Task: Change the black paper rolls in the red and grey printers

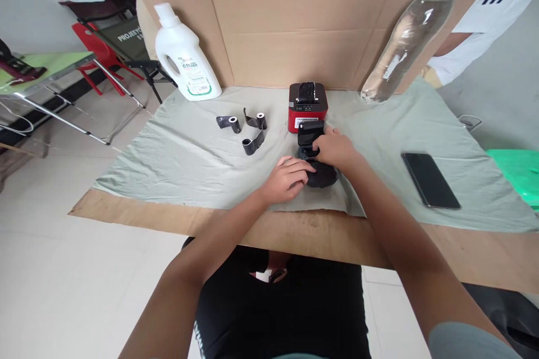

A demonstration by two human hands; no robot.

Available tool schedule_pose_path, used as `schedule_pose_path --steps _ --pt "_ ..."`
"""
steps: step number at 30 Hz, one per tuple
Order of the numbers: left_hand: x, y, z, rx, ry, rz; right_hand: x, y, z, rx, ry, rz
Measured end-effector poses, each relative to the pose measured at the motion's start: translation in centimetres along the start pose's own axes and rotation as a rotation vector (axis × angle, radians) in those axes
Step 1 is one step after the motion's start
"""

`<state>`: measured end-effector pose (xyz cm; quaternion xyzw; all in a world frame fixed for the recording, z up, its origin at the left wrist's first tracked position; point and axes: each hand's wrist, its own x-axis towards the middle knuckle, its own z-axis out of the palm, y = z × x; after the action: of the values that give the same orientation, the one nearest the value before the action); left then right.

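A small black receipt printer [321, 175], or a machine much like one, sits on the cloth with its lid [310, 130] raised. My left hand [288, 179] rests against its near left side, fingers bent onto the edge. From the right, my right hand [334, 148] reaches over it; its thumb and fingers are closed at the opening beside the lid, hiding part of the inside. Directly behind stands a red and black printer [307, 112] with a dark strip on top. To the left lie three dark paper rolls, one of them this roll [253, 143], with loose ends uncurled.
A grey-green cloth [202, 162] covers the wooden table [311, 227]. A cardboard panel [295, 22] stands behind, with a white detergent bottle [189, 61] at left and a clear water bottle [412, 33] at right. A phone [430, 179] lies right. Someone's white sleeve [497, 11] shows behind.
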<state>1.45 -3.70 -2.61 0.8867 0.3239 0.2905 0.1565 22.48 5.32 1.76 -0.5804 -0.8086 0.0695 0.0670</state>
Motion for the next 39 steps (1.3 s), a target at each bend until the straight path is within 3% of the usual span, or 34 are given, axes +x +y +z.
schedule_pose_path --steps 5,8,11,17,22,25,31,36,39 --pt "-0.1 -0.5 -0.2 -0.068 0.118 -0.05 -1.8 -0.9 -3.4 0.027 -0.032 -0.02" --pt "0.0 -1.0 -0.2 -0.177 0.259 -0.191 -3.2 -1.8 -5.9 0.1 0.014 -0.123" --pt "0.0 -1.7 -0.1 -0.348 0.397 -0.318 -4.4 -3.6 -6.9 0.208 -0.027 -0.247" --pt "-0.2 -2.4 -0.2 -0.406 0.473 -0.396 -4.3 -6.1 -5.7 0.446 -0.069 -0.4" --pt "-0.1 -3.1 -0.9 -0.506 0.651 -0.21 -2.7 -5.8 -3.8 0.727 -0.1 -0.302" --pt "0.1 -3.4 -1.2 -0.484 0.648 -0.135 -2.0 -5.7 -2.5 0.905 -0.106 -0.237" --pt "0.1 -3.9 -0.6 -0.617 0.655 -0.291 -1.6 -5.7 -1.7 1.042 -0.01 -0.282" --pt "0.4 -4.1 -0.4 -0.699 0.675 -0.264 -1.5 -5.8 -1.5 1.042 0.034 -0.228" --pt "0.4 -4.1 -0.6 -0.749 0.674 -0.317 -1.4 -5.9 -1.2 1.073 0.046 -0.29"
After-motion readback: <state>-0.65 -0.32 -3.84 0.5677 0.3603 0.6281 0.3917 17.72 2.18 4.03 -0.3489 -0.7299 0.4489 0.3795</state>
